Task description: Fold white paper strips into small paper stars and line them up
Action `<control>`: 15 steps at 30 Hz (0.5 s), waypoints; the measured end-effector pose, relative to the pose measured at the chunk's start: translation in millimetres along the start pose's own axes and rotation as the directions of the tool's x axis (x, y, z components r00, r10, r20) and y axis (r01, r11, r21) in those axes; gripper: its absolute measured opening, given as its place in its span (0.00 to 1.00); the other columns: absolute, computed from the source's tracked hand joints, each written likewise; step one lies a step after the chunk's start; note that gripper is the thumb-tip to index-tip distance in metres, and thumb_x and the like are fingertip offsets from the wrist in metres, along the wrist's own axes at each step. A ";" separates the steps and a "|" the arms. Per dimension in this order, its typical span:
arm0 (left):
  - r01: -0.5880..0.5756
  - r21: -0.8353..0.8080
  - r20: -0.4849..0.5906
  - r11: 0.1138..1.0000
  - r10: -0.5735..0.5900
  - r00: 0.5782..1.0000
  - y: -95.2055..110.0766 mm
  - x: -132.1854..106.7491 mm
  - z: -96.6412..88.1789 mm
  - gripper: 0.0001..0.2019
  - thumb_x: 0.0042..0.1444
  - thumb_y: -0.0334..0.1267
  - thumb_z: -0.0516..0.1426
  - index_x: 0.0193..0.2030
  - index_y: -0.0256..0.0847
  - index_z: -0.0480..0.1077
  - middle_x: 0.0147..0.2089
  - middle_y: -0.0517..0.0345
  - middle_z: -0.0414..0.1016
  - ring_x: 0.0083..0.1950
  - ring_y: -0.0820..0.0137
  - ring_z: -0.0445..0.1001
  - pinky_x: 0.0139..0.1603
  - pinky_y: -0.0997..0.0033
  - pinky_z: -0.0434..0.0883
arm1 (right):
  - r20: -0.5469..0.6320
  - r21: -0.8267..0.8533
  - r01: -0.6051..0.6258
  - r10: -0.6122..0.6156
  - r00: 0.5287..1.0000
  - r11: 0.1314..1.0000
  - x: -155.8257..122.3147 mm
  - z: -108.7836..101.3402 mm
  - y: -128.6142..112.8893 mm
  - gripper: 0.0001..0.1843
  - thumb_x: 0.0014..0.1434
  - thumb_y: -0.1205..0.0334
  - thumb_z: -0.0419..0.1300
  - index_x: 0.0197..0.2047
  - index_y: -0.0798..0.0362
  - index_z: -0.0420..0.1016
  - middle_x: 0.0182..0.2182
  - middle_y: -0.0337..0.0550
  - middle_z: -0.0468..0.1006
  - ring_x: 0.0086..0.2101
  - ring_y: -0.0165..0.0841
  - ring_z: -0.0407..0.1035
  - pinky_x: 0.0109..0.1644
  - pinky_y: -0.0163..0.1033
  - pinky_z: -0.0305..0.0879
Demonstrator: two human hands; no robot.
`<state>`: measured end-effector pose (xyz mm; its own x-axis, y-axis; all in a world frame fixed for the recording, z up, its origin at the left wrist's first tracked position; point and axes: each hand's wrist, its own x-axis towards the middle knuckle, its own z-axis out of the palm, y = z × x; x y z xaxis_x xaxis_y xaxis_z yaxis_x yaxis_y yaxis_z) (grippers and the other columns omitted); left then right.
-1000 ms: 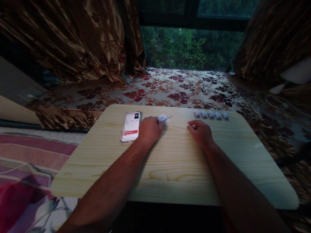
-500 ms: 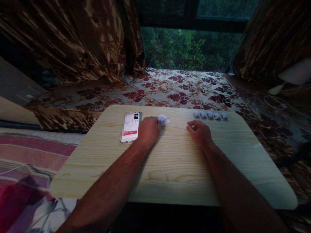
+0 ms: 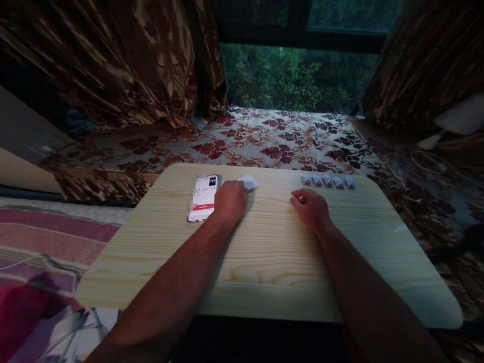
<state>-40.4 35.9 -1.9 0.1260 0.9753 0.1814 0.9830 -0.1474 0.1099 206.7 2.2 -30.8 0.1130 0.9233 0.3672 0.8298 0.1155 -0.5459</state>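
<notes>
My left hand [image 3: 231,199] is closed on a small folded piece of white paper [image 3: 249,182], whose far part sticks out past the fingers. The hand covers the paper's near part. Just left of that wrist lies a phone [image 3: 203,199] with a lit screen showing running digits and a red button. My right hand [image 3: 310,205] rests curled on the table, thumb and forefinger bent together; whether anything is between them I cannot make out. Beyond it several small folded white paper pieces [image 3: 327,181] stand in a row near the far edge.
The pale wooden table [image 3: 272,262] has rounded corners. Behind it is a ledge with floral cloth [image 3: 280,136], below a window. Brown curtains [image 3: 151,65] hang on both sides. A striped bed cover [image 3: 49,237] lies to the left, a white lamp [image 3: 459,116] far right.
My left hand has shifted slightly left with the paper, closer to the phone, and the paper has turned a little. My right hand has barely moved.
</notes>
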 end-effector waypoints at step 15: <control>-0.035 -0.184 -0.292 0.982 -0.021 0.956 0.6 0.7 -14.5 0.15 0.64 0.40 0.48 0.40 0.38 0.75 0.42 0.42 0.77 0.50 0.56 0.70 0.50 0.60 0.63 | 0.018 0.004 -0.004 0.004 1.000 1.000 -0.4 -2.7 -1.8 0.12 0.55 0.59 0.58 0.39 0.52 0.81 0.32 0.43 0.79 0.29 0.34 0.70 0.40 0.39 0.65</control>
<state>-41.7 34.1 12.4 0.0607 0.8874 0.4569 0.9365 -0.2090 0.2814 206.6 0.6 -28.0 0.1064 0.9300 0.3518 0.8272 0.1135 -0.5503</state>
